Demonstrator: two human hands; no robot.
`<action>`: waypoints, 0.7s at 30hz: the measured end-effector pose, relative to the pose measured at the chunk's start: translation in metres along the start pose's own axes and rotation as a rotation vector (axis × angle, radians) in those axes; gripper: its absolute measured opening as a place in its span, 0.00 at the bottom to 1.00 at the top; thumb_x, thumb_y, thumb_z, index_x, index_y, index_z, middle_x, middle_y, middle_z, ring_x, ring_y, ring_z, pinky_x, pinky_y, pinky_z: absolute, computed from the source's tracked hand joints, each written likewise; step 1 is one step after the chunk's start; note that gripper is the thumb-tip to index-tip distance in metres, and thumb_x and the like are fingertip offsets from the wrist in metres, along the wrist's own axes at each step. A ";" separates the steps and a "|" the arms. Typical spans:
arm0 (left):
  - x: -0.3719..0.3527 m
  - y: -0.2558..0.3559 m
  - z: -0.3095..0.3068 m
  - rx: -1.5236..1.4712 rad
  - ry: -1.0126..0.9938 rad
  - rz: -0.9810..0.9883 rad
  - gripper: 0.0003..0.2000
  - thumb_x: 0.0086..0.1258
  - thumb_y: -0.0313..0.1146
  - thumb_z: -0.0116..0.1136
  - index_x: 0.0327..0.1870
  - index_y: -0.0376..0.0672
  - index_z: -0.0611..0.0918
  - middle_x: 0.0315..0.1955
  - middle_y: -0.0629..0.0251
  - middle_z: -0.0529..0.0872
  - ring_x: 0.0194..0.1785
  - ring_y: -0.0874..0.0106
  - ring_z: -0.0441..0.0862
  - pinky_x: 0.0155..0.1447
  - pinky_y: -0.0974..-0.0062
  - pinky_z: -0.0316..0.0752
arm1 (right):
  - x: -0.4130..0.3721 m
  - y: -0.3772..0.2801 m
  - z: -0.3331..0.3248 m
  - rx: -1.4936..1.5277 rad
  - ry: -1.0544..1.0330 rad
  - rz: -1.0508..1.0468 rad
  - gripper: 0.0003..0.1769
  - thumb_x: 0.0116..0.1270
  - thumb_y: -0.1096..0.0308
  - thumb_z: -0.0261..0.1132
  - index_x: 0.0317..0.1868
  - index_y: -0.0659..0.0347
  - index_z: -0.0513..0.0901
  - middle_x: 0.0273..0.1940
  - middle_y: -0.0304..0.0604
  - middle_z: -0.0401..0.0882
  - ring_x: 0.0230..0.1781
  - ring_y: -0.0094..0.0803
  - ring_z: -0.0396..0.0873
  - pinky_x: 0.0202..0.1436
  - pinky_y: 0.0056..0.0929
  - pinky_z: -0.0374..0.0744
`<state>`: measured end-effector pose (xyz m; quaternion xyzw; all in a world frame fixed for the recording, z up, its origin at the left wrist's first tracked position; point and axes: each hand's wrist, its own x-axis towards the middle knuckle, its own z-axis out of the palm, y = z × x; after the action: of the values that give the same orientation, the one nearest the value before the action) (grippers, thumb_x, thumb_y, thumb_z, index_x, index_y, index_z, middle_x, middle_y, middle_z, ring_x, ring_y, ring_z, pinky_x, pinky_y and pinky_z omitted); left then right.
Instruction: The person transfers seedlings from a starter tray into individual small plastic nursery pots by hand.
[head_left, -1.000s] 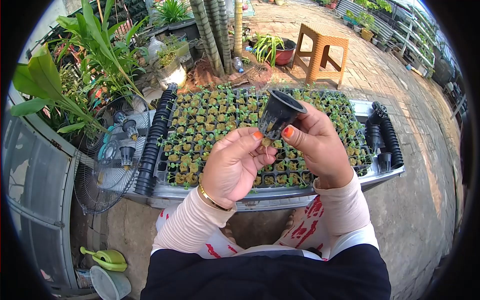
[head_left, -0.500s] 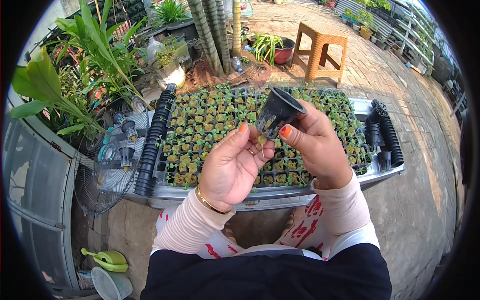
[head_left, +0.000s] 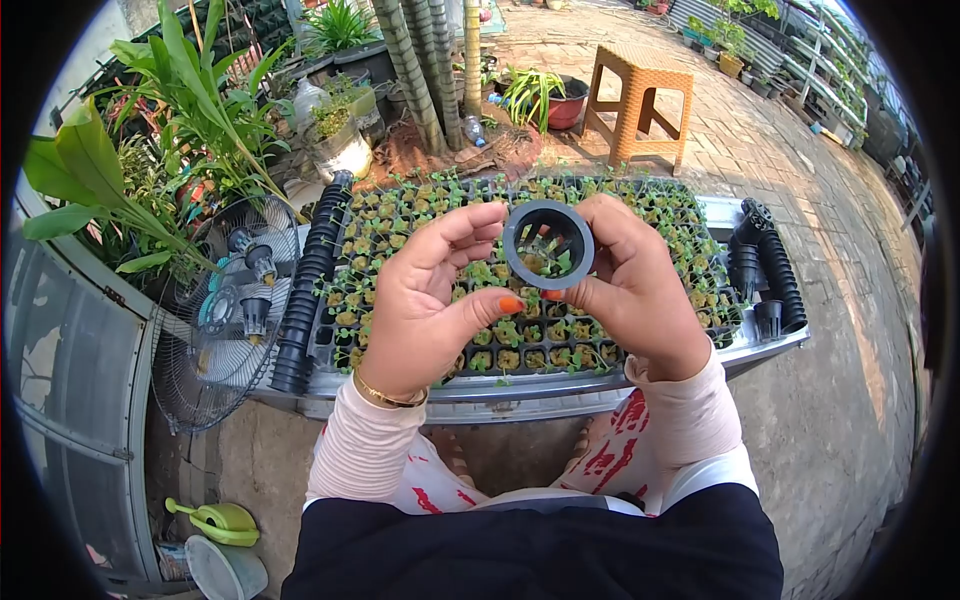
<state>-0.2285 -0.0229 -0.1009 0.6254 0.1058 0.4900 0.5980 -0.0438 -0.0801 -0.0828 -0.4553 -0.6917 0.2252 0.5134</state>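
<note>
1. Pot (head_left: 512, 250): black, at centre frame, held above the tray (head_left: 400, 235). Its mouth faces the camera and its long axis runs away, down toward the tray. Green leaves (head_left: 548, 258) show inside.
2. Left hand (head_left: 420, 300): forefinger and thumb pinch the pot's left rim from above and below.
3. Right hand (head_left: 635, 290): thumb and fingers pinch the right rim; it is as near as the left.
4. Pot stacks (head_left: 305, 290): they lie along the tray's left edge.

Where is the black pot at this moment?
The pot is at the centre of the head view, held between the left hand and the right hand, mouth toward the camera, above the seedling tray.
</note>
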 end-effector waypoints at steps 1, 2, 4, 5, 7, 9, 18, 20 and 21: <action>0.000 -0.001 -0.001 0.150 -0.018 0.119 0.27 0.53 0.25 0.68 0.55 0.33 0.72 0.52 0.59 0.76 0.54 0.71 0.74 0.59 0.72 0.69 | -0.001 -0.002 0.003 -0.073 0.052 -0.060 0.19 0.45 0.76 0.70 0.41 0.64 0.77 0.31 0.42 0.71 0.28 0.29 0.69 0.30 0.25 0.69; 0.000 -0.001 -0.002 0.300 -0.036 0.239 0.29 0.50 0.23 0.69 0.55 0.33 0.72 0.53 0.58 0.75 0.54 0.70 0.74 0.59 0.72 0.69 | -0.002 -0.004 0.005 -0.147 0.106 -0.119 0.19 0.44 0.77 0.70 0.40 0.64 0.77 0.31 0.43 0.71 0.28 0.33 0.69 0.30 0.27 0.69; -0.002 0.000 0.001 0.316 -0.031 0.254 0.29 0.48 0.21 0.69 0.55 0.34 0.73 0.52 0.58 0.76 0.54 0.70 0.75 0.58 0.72 0.70 | -0.003 -0.006 0.008 -0.152 0.136 -0.168 0.20 0.43 0.79 0.68 0.40 0.64 0.77 0.32 0.45 0.71 0.31 0.37 0.71 0.32 0.29 0.71; -0.003 0.000 0.002 0.334 -0.026 0.269 0.29 0.47 0.20 0.69 0.54 0.35 0.74 0.51 0.57 0.77 0.54 0.70 0.75 0.58 0.72 0.70 | -0.003 -0.009 0.007 -0.218 0.145 -0.219 0.20 0.42 0.80 0.68 0.40 0.64 0.77 0.32 0.45 0.71 0.32 0.39 0.72 0.33 0.31 0.71; -0.004 0.002 0.002 0.438 -0.032 0.305 0.27 0.47 0.18 0.68 0.53 0.35 0.74 0.50 0.57 0.78 0.53 0.70 0.76 0.57 0.72 0.71 | -0.004 -0.014 0.007 -0.282 0.154 -0.270 0.20 0.42 0.80 0.68 0.40 0.63 0.77 0.32 0.46 0.72 0.33 0.41 0.73 0.35 0.32 0.72; -0.005 0.001 0.001 0.542 -0.039 0.339 0.26 0.48 0.17 0.66 0.52 0.36 0.75 0.48 0.57 0.79 0.52 0.70 0.76 0.57 0.73 0.71 | -0.005 -0.017 0.008 -0.316 0.146 -0.297 0.20 0.41 0.82 0.67 0.40 0.63 0.78 0.33 0.47 0.72 0.35 0.44 0.73 0.37 0.34 0.73; -0.006 -0.002 0.002 0.303 0.043 0.209 0.24 0.44 0.16 0.65 0.48 0.37 0.77 0.44 0.60 0.81 0.49 0.68 0.79 0.55 0.74 0.72 | -0.006 -0.011 0.006 -0.059 0.041 -0.143 0.25 0.42 0.81 0.65 0.46 0.64 0.77 0.32 0.41 0.71 0.27 0.29 0.67 0.31 0.25 0.69; -0.002 -0.001 -0.001 0.565 0.003 0.401 0.25 0.44 0.17 0.66 0.48 0.38 0.77 0.42 0.59 0.82 0.47 0.67 0.80 0.53 0.73 0.73 | -0.006 -0.010 0.003 -0.045 0.030 -0.137 0.24 0.45 0.80 0.64 0.47 0.64 0.77 0.31 0.40 0.70 0.27 0.27 0.66 0.31 0.24 0.68; -0.001 -0.001 -0.001 0.566 0.004 0.401 0.25 0.44 0.17 0.66 0.48 0.38 0.77 0.42 0.59 0.82 0.47 0.67 0.80 0.53 0.73 0.73 | -0.006 -0.009 0.002 -0.030 0.020 -0.127 0.22 0.48 0.79 0.63 0.48 0.64 0.76 0.31 0.39 0.70 0.27 0.25 0.66 0.31 0.22 0.68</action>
<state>-0.2295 -0.0223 -0.1029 0.7737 0.1136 0.5503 0.2926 -0.0491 -0.0890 -0.0798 -0.4203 -0.7173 0.1771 0.5267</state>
